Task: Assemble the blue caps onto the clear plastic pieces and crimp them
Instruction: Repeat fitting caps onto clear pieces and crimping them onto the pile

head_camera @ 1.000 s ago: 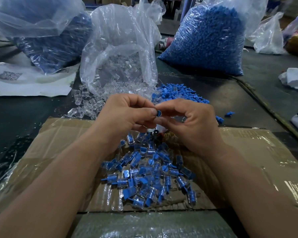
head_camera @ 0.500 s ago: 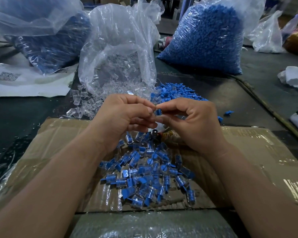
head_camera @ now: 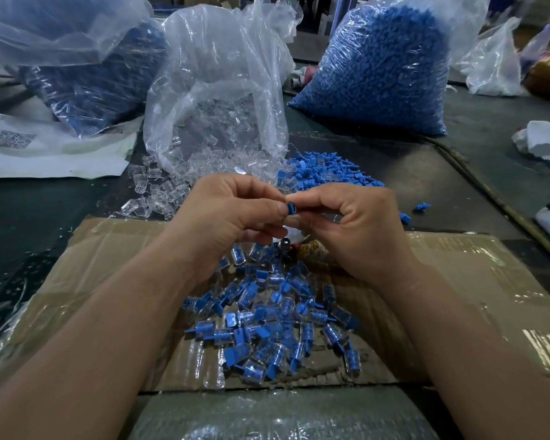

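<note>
Two bare hands meet at mid-frame above a sheet of cardboard [head_camera: 108, 268], forearms reaching in from the lower corners. The left hand [head_camera: 232, 214] is turned knuckles-up, thumb and forefinger curled in a tight grip on one blue cap [head_camera: 291, 208]. The right hand [head_camera: 353, 230] faces it, its own thumb and forefinger closed on the same cap from the other side, the remaining fingers curled under. Whether a clear piece already sits on that cap I cannot tell; the fingers hide it.

Below the hands, on the cardboard, lies one heap of assembled pieces [head_camera: 273, 319], several dozen, too tangled to count exactly. Beyond the hands, on the dark desk [head_camera: 458, 173], stand three large plastic bags: a slumped one of clear pieces [head_camera: 216, 100] in the middle, a full one of blue caps [head_camera: 381, 68] to the right, and a bag with blue contents [head_camera: 86, 84] to the left. Loose clear pieces [head_camera: 153, 192] spill from the middle bag's mouth, just beside a pile of loose blue caps [head_camera: 327, 173]. One stray cap [head_camera: 423, 206] lies apart on the right. One white sheet [head_camera: 54, 154] with a printed code lies under the left bag.
</note>
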`<state>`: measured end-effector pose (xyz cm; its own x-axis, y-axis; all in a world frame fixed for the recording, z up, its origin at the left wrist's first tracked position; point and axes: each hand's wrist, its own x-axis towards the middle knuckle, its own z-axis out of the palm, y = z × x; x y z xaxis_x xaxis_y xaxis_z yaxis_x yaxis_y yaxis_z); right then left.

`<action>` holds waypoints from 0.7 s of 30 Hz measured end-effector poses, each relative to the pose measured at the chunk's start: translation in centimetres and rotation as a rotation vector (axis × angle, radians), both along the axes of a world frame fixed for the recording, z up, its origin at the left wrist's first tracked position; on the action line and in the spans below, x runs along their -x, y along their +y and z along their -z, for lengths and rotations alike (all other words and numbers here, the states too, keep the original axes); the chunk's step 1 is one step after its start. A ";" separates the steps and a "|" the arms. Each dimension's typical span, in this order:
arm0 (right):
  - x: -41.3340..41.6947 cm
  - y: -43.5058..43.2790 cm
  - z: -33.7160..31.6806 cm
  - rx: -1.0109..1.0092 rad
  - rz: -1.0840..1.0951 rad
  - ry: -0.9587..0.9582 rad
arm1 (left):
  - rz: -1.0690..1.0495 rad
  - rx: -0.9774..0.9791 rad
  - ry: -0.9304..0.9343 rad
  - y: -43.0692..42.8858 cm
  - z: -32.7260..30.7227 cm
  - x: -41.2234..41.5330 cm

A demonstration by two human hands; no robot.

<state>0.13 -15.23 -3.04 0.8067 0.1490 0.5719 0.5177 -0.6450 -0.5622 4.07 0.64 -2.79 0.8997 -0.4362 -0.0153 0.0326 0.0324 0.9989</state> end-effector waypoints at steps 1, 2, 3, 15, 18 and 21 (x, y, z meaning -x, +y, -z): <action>0.0 0.0 0.0 0.011 -0.001 0.002 | -0.004 -0.005 -0.005 0.0 0.0 0.0; 0.0 0.0 0.0 0.026 0.002 0.003 | -0.009 -0.008 -0.009 -0.1 0.0 0.0; 0.0 -0.1 -0.1 0.038 0.009 0.001 | -0.017 -0.004 -0.013 -0.1 0.0 0.1; -0.1 -4.4 -1.6 0.081 0.350 0.310 | -0.137 0.113 0.005 0.0 0.0 -0.7; 0.2 -5.0 -2.2 0.256 0.233 0.601 | -0.134 0.121 -0.003 0.1 0.1 -0.8; 0.2 -5.1 -1.7 0.490 0.156 0.842 | -0.131 0.124 -0.014 0.0 0.2 -0.8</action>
<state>-0.11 -20.33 -1.33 0.9527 0.0731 -0.2949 -0.0399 -0.9321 -0.3601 4.88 0.67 -2.99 0.9488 -0.3127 0.0448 0.0057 0.1588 0.9873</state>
